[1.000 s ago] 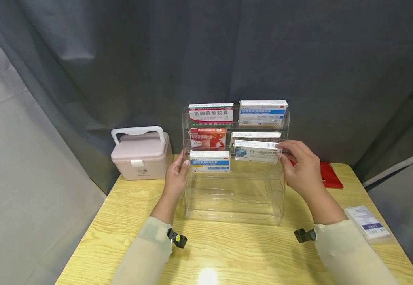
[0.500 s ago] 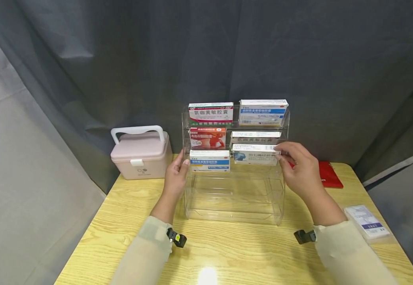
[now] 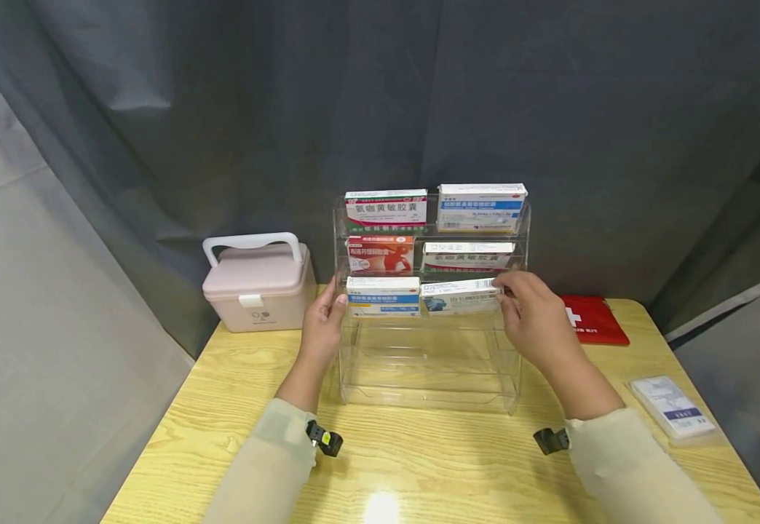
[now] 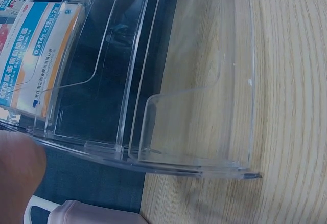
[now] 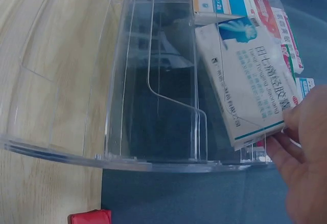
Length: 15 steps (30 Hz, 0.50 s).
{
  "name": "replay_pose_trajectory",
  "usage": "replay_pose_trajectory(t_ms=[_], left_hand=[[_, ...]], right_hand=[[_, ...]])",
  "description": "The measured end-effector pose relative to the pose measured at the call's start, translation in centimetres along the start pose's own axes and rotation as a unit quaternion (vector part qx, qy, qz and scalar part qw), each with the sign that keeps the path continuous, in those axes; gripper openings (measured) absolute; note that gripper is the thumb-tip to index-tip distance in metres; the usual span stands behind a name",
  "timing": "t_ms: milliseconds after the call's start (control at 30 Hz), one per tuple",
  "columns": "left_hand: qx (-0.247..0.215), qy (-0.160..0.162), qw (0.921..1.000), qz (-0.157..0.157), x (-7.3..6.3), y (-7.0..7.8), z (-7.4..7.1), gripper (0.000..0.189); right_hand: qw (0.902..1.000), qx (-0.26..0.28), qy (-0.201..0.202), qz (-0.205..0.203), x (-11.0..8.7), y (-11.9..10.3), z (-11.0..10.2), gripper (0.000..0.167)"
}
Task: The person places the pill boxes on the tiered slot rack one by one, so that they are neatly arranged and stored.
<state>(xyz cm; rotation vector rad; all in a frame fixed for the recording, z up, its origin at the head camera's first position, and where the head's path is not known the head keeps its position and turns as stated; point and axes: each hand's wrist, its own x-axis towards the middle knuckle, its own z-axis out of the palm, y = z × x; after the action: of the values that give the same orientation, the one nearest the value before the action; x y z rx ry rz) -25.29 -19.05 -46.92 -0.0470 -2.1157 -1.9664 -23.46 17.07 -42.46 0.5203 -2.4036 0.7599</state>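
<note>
My right hand (image 3: 536, 320) pinches the right end of a white medicine box (image 3: 460, 300) with a blue picture. In the right wrist view the box (image 5: 244, 75) sits tilted in the third tier of a clear acrylic display rack (image 3: 419, 399), its lower edge behind the front panel. Left of it in that tier stands a blue-and-white medicine box (image 3: 383, 298). My left hand (image 3: 322, 331) grips the rack's left side, thumb in front; its other fingers are partly hidden. Above, the upper tiers hold a red box (image 3: 380, 256), a green-and-white box (image 3: 468, 256) and two more.
A pink medicine case (image 3: 258, 291) with a white handle stands left of the rack. To the right lie a red first-aid pouch (image 3: 592, 322) and a clear-wrapped white pack (image 3: 673, 409) near the table's edge. A dark curtain (image 3: 380, 94) hangs behind.
My right hand has lowered the white medicine box into the third tier and shifted it left, its right end now higher. The left hand stays on the rack.
</note>
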Motion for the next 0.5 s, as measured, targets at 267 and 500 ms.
replay_pose_trajectory(t_ms=[267,500], left_hand=[[0.003,0.000,1.0000,-0.005,0.10,-0.22,0.02,0.056],[-0.006,0.002,1.0000,-0.004,0.19,-0.24,0.07,0.055]], right_hand=[[0.9989,-0.038,-0.025,0.010,-0.33,-0.23,0.29,0.036],[0.9956,-0.085,-0.032,-0.022,-0.50,0.18,0.89,0.033]])
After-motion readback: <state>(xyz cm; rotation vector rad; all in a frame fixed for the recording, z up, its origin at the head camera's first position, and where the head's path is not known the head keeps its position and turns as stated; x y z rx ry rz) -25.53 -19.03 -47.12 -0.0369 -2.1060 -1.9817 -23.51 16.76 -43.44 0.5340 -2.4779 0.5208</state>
